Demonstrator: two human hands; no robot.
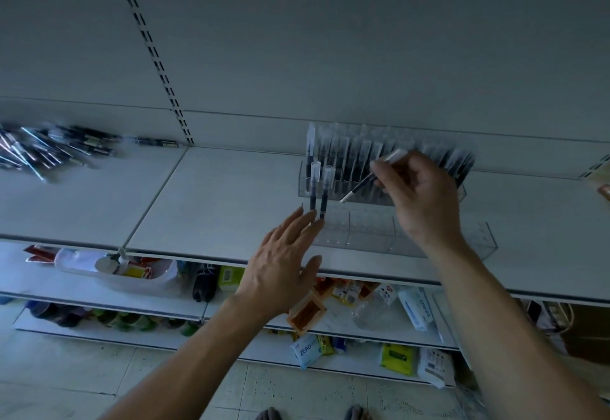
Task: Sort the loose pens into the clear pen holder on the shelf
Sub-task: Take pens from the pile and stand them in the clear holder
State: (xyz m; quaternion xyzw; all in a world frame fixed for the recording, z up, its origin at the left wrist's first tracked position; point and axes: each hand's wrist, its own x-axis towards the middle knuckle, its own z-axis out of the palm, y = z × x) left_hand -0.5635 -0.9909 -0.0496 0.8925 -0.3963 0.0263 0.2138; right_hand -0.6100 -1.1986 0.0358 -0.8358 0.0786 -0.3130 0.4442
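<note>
Dim shop shelf [214, 195]: right hand [419, 195] grip pinches one pen [359, 186] tilted over the clear pen holder [478, 238], left hand [280, 271] grip open beside two upright pens [313, 188]; next likely needs seating it upright in a free slot; loose pens [49, 149] far left.

My left hand [280, 264] and right hand [419, 195] are bare. So are the left forearm [198, 353] and right forearm [511, 337], uncovered right down to the lower edge of view. My fingers [297, 225] are long and slim, and on the left the nails [301, 209] reach a little past the tips. At the very bottom two rounded grey toe ends [270, 414] show, too cut off to tell the footwear
</note>
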